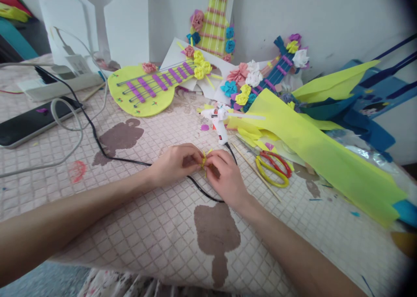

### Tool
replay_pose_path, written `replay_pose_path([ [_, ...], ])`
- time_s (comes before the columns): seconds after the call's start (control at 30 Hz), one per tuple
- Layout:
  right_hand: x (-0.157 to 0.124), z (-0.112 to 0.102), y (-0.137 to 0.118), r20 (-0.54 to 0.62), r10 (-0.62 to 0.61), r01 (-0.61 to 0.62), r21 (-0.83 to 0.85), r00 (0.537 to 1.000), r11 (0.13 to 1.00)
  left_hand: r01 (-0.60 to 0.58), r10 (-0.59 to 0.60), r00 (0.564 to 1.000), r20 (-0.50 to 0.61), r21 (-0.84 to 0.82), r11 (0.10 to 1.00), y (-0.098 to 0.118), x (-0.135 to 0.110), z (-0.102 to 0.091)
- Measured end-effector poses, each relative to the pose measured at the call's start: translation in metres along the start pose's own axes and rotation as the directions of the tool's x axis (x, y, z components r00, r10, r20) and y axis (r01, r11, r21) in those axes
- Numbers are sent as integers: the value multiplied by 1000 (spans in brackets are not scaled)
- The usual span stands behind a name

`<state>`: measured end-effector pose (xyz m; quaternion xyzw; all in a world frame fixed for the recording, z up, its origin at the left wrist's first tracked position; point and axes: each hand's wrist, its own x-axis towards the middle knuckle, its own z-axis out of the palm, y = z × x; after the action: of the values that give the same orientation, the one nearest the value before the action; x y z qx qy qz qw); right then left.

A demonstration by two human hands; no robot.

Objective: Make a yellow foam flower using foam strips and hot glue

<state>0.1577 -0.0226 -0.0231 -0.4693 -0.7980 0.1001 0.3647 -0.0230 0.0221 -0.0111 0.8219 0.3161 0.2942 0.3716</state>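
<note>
Between my fingertips is a small piece of yellow crepe paper (204, 159), bunched or folded, its exact form too small to make out. My left hand (177, 163) pinches it from the left and my right hand (225, 175) from the right, both just above the quilted cloth. A white glue gun (220, 130) stands just beyond my hands, its black cord (202, 190) passing beneath them. To the right of my right hand lie scissors (273, 169) with red and yellow handles, beside a thin wooden stick (256, 171).
A yellow paper guitar (146, 90) with purple strips lies behind, near a blue guitar (273, 75) with paper flowers. Long yellow crepe paper (319, 153) spreads across the right. At left are a phone (35, 121), a white power strip (58, 86) and looping cables.
</note>
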Motion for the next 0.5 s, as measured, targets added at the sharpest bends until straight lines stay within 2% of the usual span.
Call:
replay_pose_path([
  [0.2, 0, 0, 0, 9, 2, -2, 5, 1000, 1000, -3, 3, 1000, -3, 90, 996, 3, -1, 2],
  [0.5, 0, 0, 0, 9, 1, -1, -1, 1000, 1000, -37, 35, 999, 41, 50, 998, 4, 0, -1],
])
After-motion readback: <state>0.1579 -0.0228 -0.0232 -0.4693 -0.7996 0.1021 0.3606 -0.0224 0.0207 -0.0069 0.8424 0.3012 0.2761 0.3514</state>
